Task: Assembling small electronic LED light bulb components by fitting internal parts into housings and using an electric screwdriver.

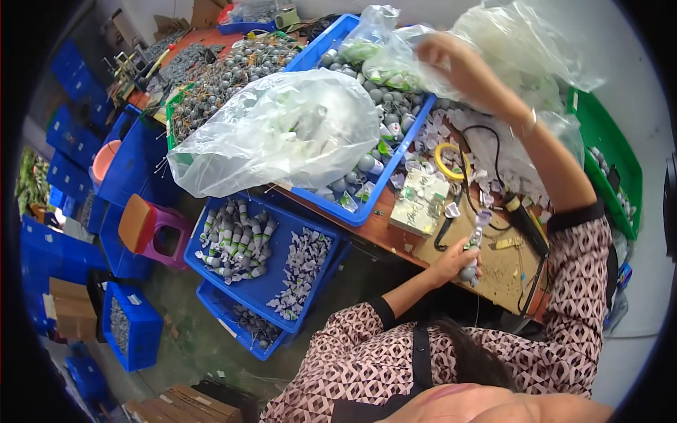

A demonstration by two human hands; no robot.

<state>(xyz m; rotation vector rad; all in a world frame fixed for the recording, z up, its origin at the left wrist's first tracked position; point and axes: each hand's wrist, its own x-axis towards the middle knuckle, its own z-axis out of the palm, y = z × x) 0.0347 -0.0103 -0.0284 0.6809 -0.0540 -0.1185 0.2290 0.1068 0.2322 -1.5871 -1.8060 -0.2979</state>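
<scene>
My left hand (450,265) is closed round a grey bulb-shaped part (467,272) with a pale collar at its upper end, just over a brown work board (497,278). Across the table my right hand (451,62) is raised beside a transparent plastic bag (532,46). Its fingers are smeared by motion, so whether they hold anything cannot be told. Below that arm lie many small white paper-like pieces (431,130). A black-handled tool with a cable (527,227) rests at the board's right side. Left of the board sits a pale, marked block (419,203).
A blue tray (402,151) of grey bulb parts stands left of the work spot, partly covered by a large plastic bag (282,127). Yellow tape (441,162) lies by the block. Lower left, a blue bin (271,296) holds labelled bulbs and white pieces. A green tray (624,180) stands right.
</scene>
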